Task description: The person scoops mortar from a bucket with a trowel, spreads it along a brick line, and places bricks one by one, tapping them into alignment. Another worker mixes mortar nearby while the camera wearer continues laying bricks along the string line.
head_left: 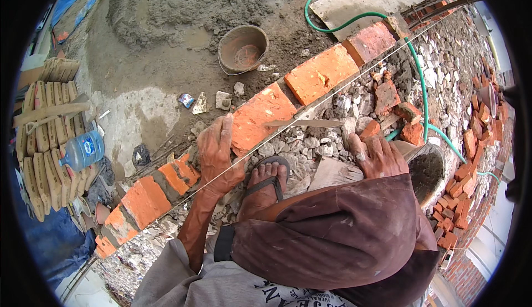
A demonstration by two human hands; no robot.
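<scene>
My left hand (219,155) grips the near end of an orange brick (260,119) on the low brick course (144,199), beside a taut string line that runs along the course. A flat trowel blade (305,123) reaches across that brick's near edge toward my right hand (377,157), whose fingers are curled; its handle is largely hidden there. More bricks (321,74) sit farther up the line. My sandalled foot (266,182) rests on rubble beneath, and a mortar-stained bucket (426,174) stands just right of my right hand, partly hidden by my clothed leg.
An empty-looking bucket (243,49) stands on wet ground beyond the course, near a mortar heap (149,13). A green hose (421,91) crosses the rubble. Stacked sacks (39,179) and a water jug (83,151) lie left; loose bricks (465,196) are piled right. Rebar (438,5) extends top right.
</scene>
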